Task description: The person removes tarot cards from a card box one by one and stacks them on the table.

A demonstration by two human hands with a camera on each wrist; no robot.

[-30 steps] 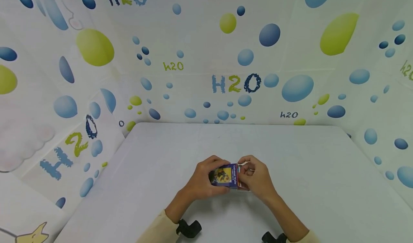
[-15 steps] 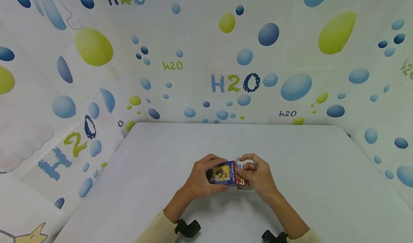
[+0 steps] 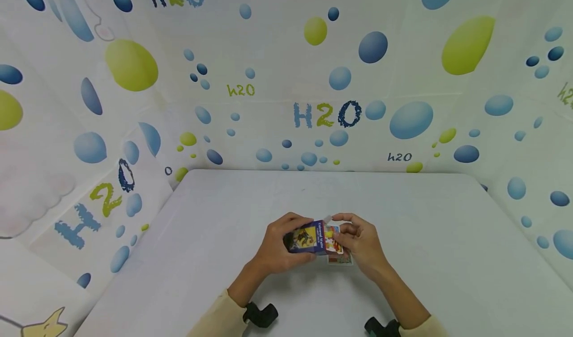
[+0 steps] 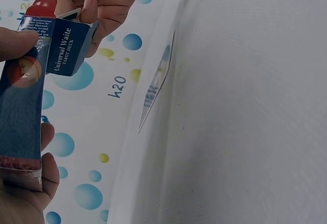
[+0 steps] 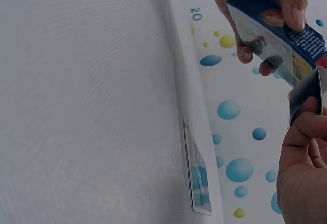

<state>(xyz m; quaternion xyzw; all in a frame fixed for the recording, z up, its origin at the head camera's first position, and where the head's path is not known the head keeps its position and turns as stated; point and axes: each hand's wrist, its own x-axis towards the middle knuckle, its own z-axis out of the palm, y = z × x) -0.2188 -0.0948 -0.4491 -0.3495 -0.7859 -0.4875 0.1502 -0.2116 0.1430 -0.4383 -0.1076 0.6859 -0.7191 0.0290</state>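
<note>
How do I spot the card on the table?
Start at the white table, then find the box in the left hand. Below it, near the right hand, lies the card: flat, white-edged, resting on the table, while the box is held up.

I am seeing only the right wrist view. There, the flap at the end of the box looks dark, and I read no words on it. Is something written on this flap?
Observer: Yes. In the left wrist view, the blue flap of the box reads "Universal Waite TAROT DECK".
Operator: Thank you. And the face of the box that is turned up, what does it show?
Observer: The head view has it: a mostly yellow picture inside a dark blue border.
Operator: I do not see the forearms. Are they covered?
Observer: Partly. In the head view, a pale sleeve covers the left forearm, and another pale sleeve covers the right one.
</note>
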